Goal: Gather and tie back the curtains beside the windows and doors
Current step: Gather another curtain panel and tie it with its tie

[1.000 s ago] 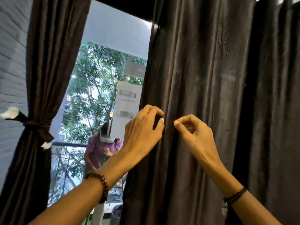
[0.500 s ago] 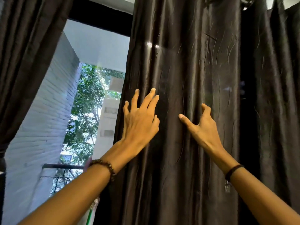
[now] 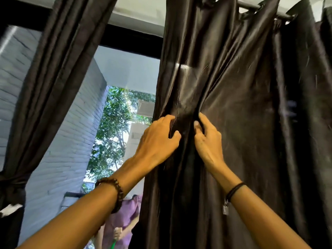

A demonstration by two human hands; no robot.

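Left hand [image 3: 158,139] and right hand [image 3: 206,141] each pinch a fold of the dark curtain [image 3: 237,105], fingers curled in, and should gather pleat onto pleat evenly, without yanking.

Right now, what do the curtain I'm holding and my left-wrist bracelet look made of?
Curtain: dark brown, likely a satin-type fabric, possibly synthetic; glossy highlights run along its soft folds. Bracelet: round brown beads, probably wood; their surface is dull and matte.

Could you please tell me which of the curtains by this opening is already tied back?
The left curtain, cinched by a tie near the brick wall; the middle curtain hangs loose from its rod.
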